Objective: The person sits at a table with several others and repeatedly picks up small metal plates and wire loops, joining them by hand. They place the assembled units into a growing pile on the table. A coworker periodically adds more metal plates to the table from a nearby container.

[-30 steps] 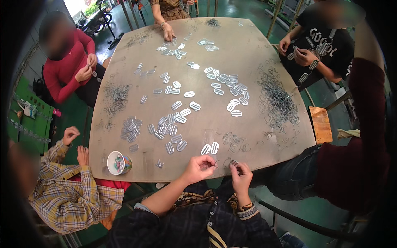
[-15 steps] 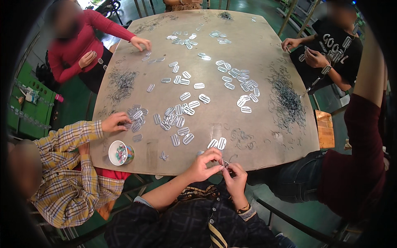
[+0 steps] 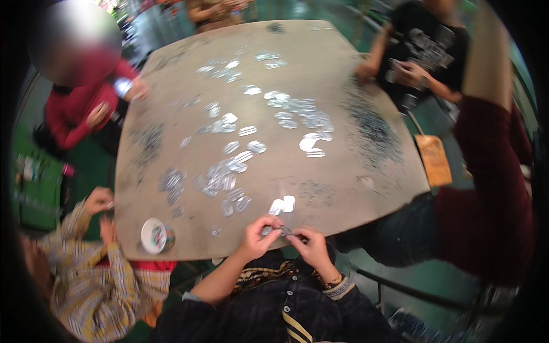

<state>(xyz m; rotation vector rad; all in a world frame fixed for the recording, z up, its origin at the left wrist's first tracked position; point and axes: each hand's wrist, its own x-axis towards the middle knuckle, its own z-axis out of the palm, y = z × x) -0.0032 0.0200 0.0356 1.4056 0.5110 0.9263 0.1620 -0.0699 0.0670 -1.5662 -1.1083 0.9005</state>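
At the table's near edge, my left hand [image 3: 260,237] and my right hand [image 3: 310,246] come together, fingertips pinched. Between them they hold a small metal piece [image 3: 285,231]; blur and my fingers hide its exact shape. Just beyond my fingers lie two bright oval slotted metal buckles [image 3: 282,205]. Farther off to the left is a heap of the same kind of buckles [image 3: 217,178]. Scattered thin wire pieces [image 3: 318,194] lie to the right of the two near buckles.
A brown-topped table [image 3: 257,223] carries more buckles and a dark wire pile [image 3: 374,128] at right. A white cup [image 3: 153,235] with small coloured things stands near left. Co-workers sit around, one in a checked shirt [image 3: 94,280]; a maroon sleeve [image 3: 486,166] is close at right.
The view has shifted and blurred. My hands have turned, holding the metal piece flatter between them. The checked-sleeved hand has drawn back from the left buckle heap to the table's edge.
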